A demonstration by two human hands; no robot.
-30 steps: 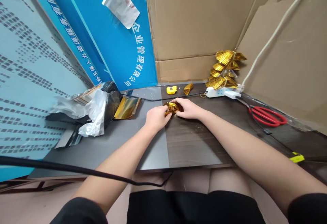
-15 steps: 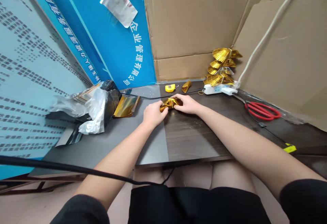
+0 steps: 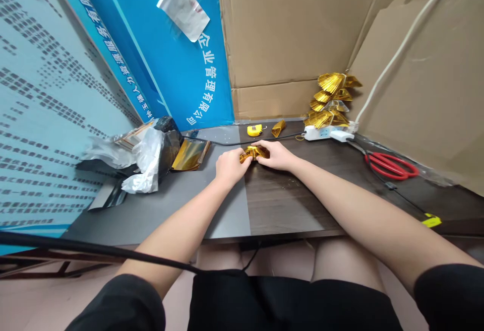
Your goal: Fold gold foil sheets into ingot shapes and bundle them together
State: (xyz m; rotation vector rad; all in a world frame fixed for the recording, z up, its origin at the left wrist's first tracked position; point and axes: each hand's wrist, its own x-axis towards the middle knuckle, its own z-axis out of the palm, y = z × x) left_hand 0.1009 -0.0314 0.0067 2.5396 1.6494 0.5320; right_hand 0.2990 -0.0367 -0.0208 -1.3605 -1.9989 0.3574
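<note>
Two hands (image 3: 231,167) pinching gold foil (image 3: 254,153)

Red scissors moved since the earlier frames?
No. The red scissors hold the same place right of the white power strip; only the camera view shifted.

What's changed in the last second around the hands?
The gold foil piece has gone from a tight bunch to a slightly spread, pleated shape. The left hand and right hand both stay on it; neither let go. The yellow tape measure, red scissors and stacked gold foil pieces stayed put.
</note>
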